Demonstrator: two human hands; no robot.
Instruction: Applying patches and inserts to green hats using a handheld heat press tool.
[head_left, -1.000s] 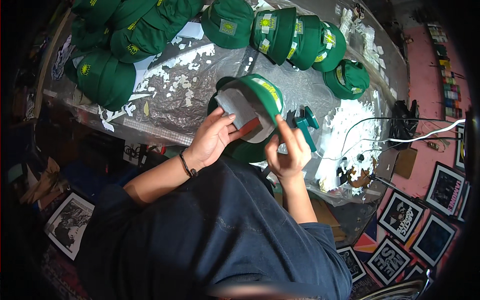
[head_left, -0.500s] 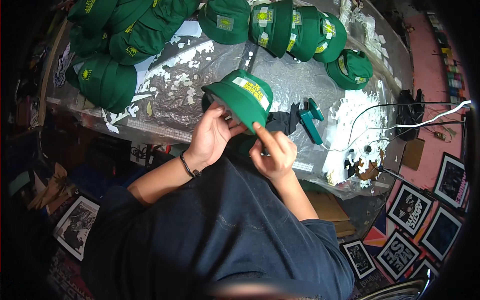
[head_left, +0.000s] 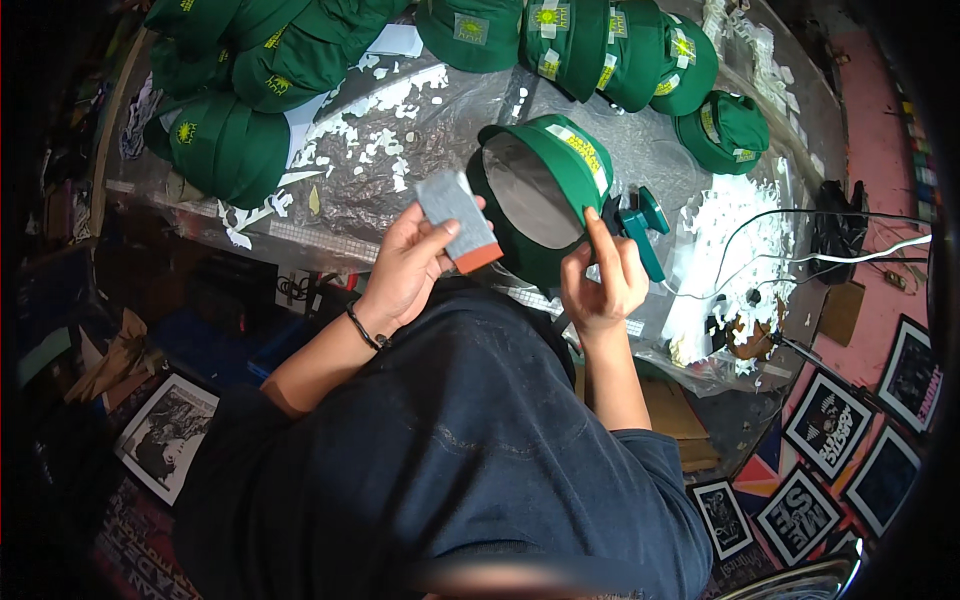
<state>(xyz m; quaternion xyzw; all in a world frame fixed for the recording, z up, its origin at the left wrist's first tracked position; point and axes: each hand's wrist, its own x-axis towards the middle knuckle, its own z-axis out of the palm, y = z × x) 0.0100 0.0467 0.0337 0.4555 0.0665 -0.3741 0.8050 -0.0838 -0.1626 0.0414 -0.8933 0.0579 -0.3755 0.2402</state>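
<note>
In my left hand (head_left: 408, 258) is a flat grey pad (head_left: 450, 210) with an orange strip along one end, gripped between thumb and fingers. Just right of it, a green bucket hat (head_left: 540, 145) is tilted so its opening faces me, showing a greyish inside. Yellow print and a pale tape strip mark its outer side. My right hand (head_left: 608, 280) holds the hat's near right edge, the index finger laid along the green cloth; its other fingers are curled and partly hidden. Behind that hand lies a teal handheld tool (head_left: 645, 235).
Several green hats (head_left: 225, 145) are heaped at the far left, with a row of taped hats (head_left: 565, 50) along the back. One more hat (head_left: 722, 132) sits at the right. White scraps (head_left: 725, 270) and cables (head_left: 790, 255) cover the table's right side. Framed pictures (head_left: 825, 420) stand lower right.
My left hand has come out from the hat and now shows the grey and orange pad. The hat has shifted right and turned its opening toward me; my right hand moved with it.
</note>
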